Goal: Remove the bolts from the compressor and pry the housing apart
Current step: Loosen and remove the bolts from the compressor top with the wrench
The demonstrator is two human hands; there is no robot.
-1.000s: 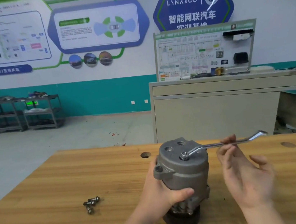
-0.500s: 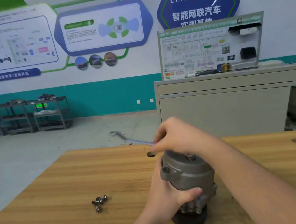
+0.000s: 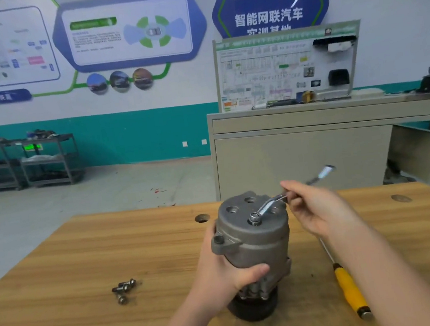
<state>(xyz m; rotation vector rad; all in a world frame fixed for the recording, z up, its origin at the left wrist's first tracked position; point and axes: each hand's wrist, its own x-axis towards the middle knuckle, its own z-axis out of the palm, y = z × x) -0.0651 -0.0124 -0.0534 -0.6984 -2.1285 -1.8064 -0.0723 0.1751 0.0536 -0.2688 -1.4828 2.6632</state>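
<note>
Beside compressor (image 3: 254, 242), bare table (image 3: 65, 319), loose bolts (image 3: 124, 289)

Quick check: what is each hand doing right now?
Left hand: grips the compressor body.
Right hand: holds the wrench, set on a top bolt.

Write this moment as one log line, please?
step: unbolting | left hand: grips compressor upright | right hand: holds wrench on top bolt | table: loose bolts, screwdriver
</note>
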